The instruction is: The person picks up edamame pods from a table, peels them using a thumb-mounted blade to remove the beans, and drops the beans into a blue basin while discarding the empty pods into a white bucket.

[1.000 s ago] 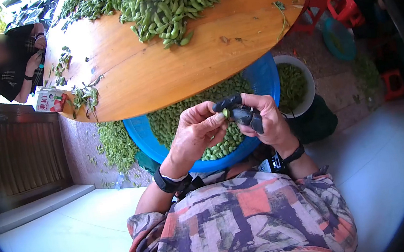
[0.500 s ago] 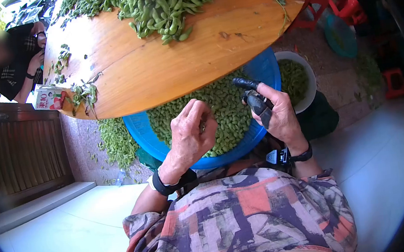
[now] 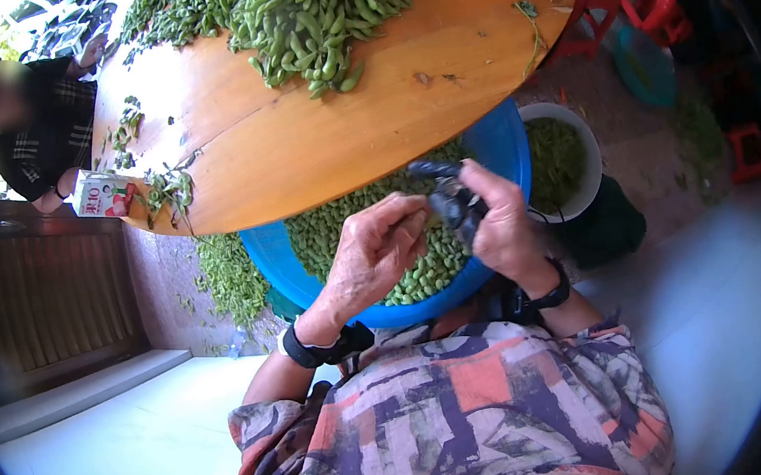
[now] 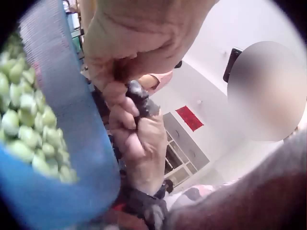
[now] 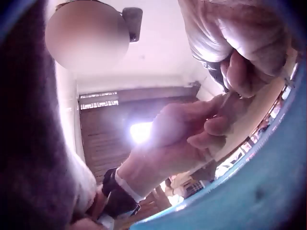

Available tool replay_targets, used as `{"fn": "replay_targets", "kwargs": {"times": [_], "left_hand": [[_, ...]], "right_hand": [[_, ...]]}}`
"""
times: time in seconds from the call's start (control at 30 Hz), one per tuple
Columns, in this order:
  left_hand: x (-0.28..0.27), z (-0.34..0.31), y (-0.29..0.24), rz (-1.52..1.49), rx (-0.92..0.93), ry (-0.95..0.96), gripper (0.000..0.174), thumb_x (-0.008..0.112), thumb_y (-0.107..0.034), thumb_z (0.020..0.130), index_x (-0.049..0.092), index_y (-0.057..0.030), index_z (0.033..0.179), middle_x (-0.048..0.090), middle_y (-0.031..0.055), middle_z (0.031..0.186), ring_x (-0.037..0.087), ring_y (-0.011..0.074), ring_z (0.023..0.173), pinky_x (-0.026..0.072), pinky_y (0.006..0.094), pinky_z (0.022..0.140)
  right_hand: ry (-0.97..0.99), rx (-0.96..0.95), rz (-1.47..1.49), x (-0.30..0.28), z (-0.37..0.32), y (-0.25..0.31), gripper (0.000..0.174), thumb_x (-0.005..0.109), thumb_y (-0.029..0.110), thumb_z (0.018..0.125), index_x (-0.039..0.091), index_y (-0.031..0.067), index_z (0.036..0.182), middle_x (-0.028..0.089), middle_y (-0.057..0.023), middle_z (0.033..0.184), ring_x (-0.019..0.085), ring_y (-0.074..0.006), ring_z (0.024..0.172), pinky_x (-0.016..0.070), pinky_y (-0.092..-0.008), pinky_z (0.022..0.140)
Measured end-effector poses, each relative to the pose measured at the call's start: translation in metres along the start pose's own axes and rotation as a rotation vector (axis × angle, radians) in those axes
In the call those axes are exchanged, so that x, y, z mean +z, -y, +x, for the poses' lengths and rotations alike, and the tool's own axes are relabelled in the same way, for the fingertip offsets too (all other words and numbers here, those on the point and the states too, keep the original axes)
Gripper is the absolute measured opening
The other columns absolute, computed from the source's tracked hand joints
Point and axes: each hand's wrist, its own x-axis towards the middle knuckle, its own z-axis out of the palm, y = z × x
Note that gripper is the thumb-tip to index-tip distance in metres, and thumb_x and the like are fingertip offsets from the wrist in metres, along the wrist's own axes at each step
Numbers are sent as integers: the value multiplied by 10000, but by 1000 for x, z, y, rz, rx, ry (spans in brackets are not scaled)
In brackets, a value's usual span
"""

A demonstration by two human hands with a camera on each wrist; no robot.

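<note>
Over the blue tub (image 3: 266, 260) of shelled green beans (image 3: 418, 280), the two hands meet at their fingers. The left hand (image 3: 369, 258) has its thumb and fingers bent together; a blur hides whatever lies between their tips. Black coverings wrap some fingers of the right hand (image 3: 500, 229), one held out straight and others curled. In the left wrist view the left hand (image 4: 139, 38) is above the right hand (image 4: 141, 139), near the beans (image 4: 29, 115). The right wrist view has the left hand (image 5: 177, 129) touching or almost touching the right hand (image 5: 240, 38).
A wooden table (image 3: 342, 148) beyond the tub bears a heap of green pods (image 3: 310, 30), loose stems and a carton (image 3: 103, 194). A white bucket (image 3: 589, 153) stands right of the tub, red stools (image 3: 654, 4) farther off. Pods (image 3: 235, 277) cover floor at left; a person (image 3: 45, 135) is across the table.
The hands parted over the tub, then came back together. The green pod seen between them earlier is not visible now. The person across the table has leaned and reached out an arm.
</note>
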Motion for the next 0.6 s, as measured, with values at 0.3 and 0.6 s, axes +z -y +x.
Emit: {"fn": "replay_targets", "kwargs": {"times": [0.3,0.6], "left_hand": [[-68,90,-49,1276,500,-336,143,605,-26,839,650,-4,973,575,135,885,610,340,795,515,416,683],[-60,95,-44,1065,525,-368,106,655,-47,828,644,-30,932,587,80,878,604,236,739,499,347,637]], "right_hand": [[-506,176,-808,-136,-13,-26,510,477,-69,711,577,-12,1208,620,-263,1017,607,-417,964,474,-409,852],[-386,247,-101,-102,-16,-22,171,547,146,929,623,-6,954,592,-18,733,565,-76,637,470,-245,566]]}}
